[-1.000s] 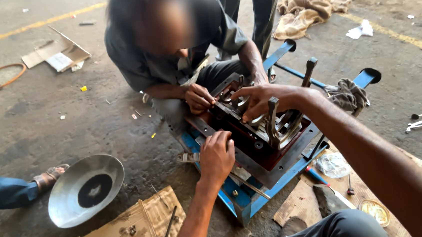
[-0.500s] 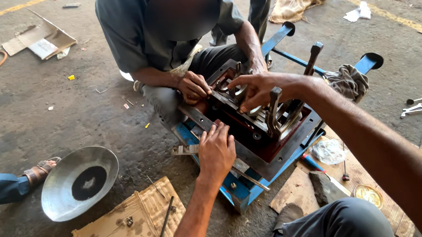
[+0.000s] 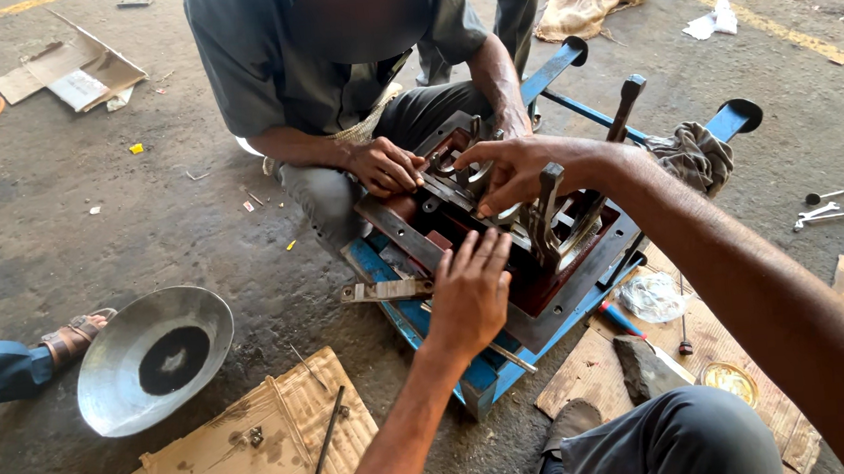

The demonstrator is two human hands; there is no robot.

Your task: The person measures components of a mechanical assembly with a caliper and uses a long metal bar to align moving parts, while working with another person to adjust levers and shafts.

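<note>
Hands work on a dark, rust-red metal engine block [image 3: 502, 231] sitting on a blue steel stand [image 3: 418, 317] at centre frame. The left hand [image 3: 469, 293] lies flat on the block's six o'clock edge, fingers spread. The right hand [image 3: 509, 172] reaches in from three o'clock, fingers bent among the parts. A co-worker's hand [image 3: 386, 165] grips at ten o'clock. A round metal pan [image 3: 156, 358] lies at eight o'clock.

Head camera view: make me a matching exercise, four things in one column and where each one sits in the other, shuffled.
Things:
1. metal bowl
2. left hand
3. right hand
4. wrenches

Places:
A. inside the top of the engine block, fingers on its parts
B. on the floor, far right
C. flat on the near edge of the engine block
D. on the floor, left of the blue stand

Pairs: 1-D, 2-C, 3-A, 4-B
</note>
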